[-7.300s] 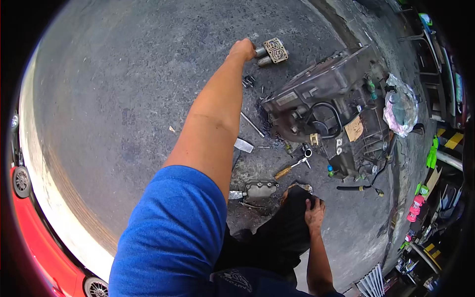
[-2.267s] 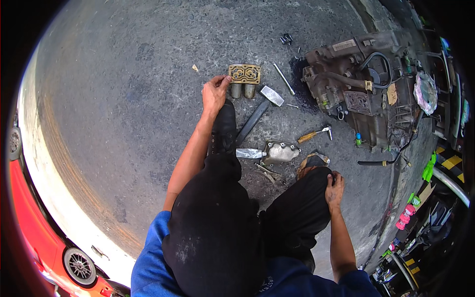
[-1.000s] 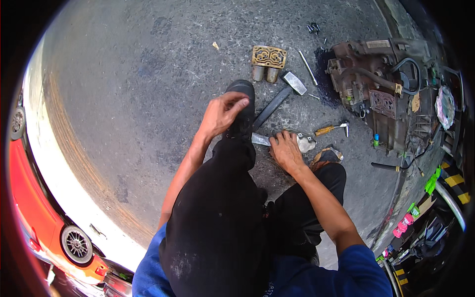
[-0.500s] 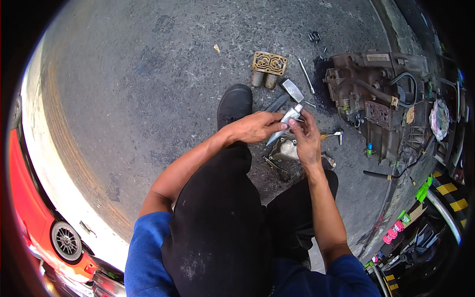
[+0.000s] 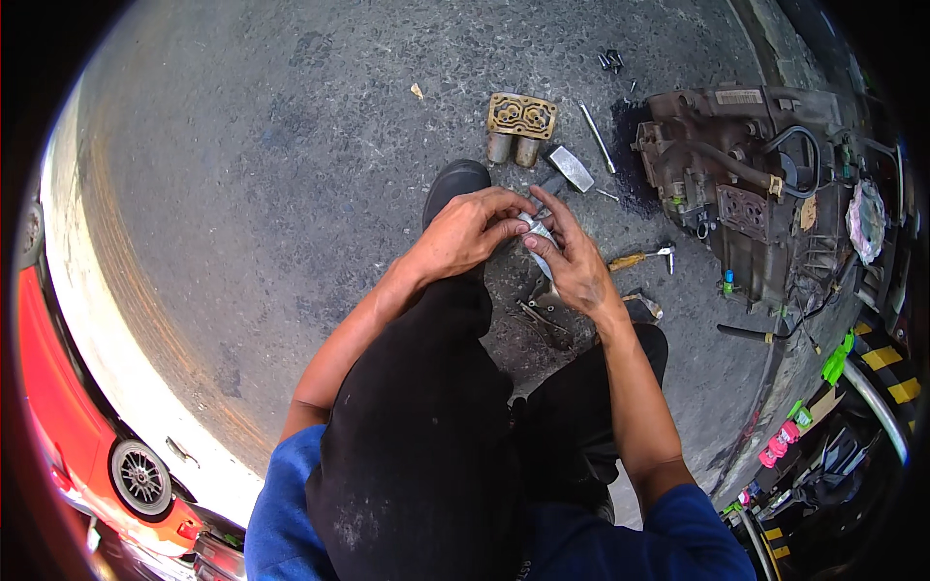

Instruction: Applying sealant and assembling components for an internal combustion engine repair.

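Note:
Above my knees, both hands hold a small silver-white squeeze tube [image 5: 541, 246]. My left hand [image 5: 463, 234] pinches its upper end, thumb and fingers together; whether a cap is there is hidden by the fingers. My right hand [image 5: 577, 267] is wrapped round the tube's body from the other side. Below them on the ground lies a metal cover [image 5: 544, 296], mostly hidden by my right hand. Just beyond the hands is a hammer [image 5: 572, 168], its handle partly covered by my fingers. A gold plate with two metal cylinders [image 5: 523, 118] lies farther off.
A large greasy gearbox [image 5: 741, 179] lies at the right with a dark wet patch beside it. Nearby are a metal rod [image 5: 597, 137], a yellow-handled tool [image 5: 628, 261] and several small bolts [image 5: 610, 61]. My shoe [image 5: 455, 184] is beside my left hand. A red car [image 5: 73, 416] stands far left.
The tube has turned in my hands and shifted left. My left hand has moved onto its upper end, and my right hand now wraps its body, covering more of the metal cover.

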`<state>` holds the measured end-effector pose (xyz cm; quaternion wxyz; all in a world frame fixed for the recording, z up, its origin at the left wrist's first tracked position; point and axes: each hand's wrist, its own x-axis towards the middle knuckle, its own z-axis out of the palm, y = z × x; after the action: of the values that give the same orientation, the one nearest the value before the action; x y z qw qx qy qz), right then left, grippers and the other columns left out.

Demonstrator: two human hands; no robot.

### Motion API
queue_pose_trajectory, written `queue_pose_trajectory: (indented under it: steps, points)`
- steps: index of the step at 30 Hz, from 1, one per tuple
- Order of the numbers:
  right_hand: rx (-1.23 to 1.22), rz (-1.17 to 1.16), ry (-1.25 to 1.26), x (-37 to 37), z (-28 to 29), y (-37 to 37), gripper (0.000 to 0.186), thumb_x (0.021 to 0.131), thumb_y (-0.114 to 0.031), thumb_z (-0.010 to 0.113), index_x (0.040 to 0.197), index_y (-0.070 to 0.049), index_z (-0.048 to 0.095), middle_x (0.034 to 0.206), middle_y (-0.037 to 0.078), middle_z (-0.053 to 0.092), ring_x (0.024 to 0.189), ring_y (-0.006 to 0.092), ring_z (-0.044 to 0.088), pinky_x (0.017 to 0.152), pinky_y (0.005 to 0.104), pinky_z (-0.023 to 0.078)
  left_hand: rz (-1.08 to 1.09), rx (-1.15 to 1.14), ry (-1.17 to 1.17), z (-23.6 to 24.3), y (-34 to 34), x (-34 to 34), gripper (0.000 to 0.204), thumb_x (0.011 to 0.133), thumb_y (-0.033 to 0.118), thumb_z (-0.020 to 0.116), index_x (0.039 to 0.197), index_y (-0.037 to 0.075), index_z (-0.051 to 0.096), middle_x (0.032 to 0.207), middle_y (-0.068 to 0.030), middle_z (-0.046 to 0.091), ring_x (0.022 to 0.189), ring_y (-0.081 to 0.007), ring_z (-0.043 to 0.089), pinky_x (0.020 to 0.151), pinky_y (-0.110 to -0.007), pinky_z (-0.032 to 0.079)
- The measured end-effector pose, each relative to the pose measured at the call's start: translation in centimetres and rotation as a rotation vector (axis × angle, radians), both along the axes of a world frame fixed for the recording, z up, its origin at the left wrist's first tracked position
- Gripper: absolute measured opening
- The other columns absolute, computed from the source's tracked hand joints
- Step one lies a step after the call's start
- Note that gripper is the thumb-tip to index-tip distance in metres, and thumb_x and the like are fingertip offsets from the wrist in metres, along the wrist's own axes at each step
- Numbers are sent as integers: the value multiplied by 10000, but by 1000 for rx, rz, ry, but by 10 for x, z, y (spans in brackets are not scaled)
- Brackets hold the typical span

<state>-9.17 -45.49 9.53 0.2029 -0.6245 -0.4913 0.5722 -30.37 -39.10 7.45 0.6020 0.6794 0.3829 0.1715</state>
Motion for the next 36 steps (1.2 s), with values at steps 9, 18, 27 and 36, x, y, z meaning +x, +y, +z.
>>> queue_pose_trajectory:
  steps: [9,18,27,36]
  points:
    - [-3,31,156,6,5,-5,574,952,-285,759,1451,-72,572,1360,182,667,1255,301,644,1043,424,507,-133,195,51,-6,-11,3,282,1080,245,545,1050,-8,667,1029,-205,688,1039,-413,654,881,-489,517]
    - [117,-17,-114,-10,-1,-8,612,927,-310,779,1460,-105,559,1123,166,699,1054,340,688,935,439,526,158,-172,18,-20,-13,1,353,1023,296,692,1163,-27,679,883,-150,718,761,-217,666,730,-385,535]
    - [213,-27,-135,-7,-5,-10,619,915,-319,794,1452,-112,567,1089,170,698,1056,353,695,918,447,530,-68,-128,391,-4,-1,5,248,1004,190,705,1179,14,699,1017,-142,763,885,-246,735,791,-400,554]
    - [227,-30,-135,-6,-4,-7,604,919,-281,783,1447,-85,564,1268,214,693,1176,380,675,980,457,532,172,-162,38,-14,-7,10,294,1004,284,712,1052,-6,729,765,-137,704,699,-229,676,671,-400,512]
